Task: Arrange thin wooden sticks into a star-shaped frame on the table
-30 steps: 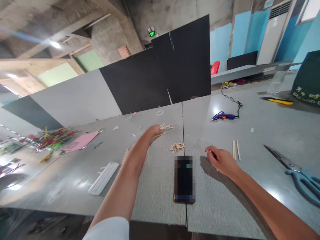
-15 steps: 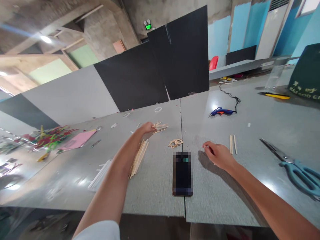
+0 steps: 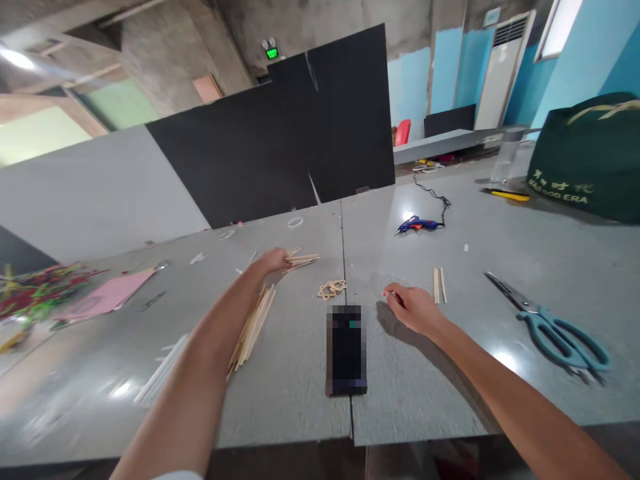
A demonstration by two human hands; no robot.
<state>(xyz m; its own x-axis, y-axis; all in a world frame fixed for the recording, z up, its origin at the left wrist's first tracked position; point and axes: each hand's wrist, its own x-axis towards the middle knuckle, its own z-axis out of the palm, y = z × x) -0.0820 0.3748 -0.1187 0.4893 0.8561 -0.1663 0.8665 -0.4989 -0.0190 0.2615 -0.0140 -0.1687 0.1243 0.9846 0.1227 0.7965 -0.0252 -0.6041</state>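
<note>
Left hand (image 3: pixel 275 259) at sticks (image 3: pixel 306 260) | right hand (image 3: pixel 410 308) curled | both grips unclear | bag (image 3: pixel 587 157): "ERA"

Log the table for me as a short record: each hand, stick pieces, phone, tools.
Left hand: at the short sticks, fingers over one end; grip unclear
Right hand: curled, palm side hidden; contents unclear
Longer sticks: bundled beside the left forearm
Other sticks: a few, just right of the right hand
Star-shaped stick pieces: between the hands, beyond the phone
Phone: flat, screen pixelated
Glue gun: lying beyond the right hand, cord attached
Scissors: far right, blue handles toward the wearer
</note>
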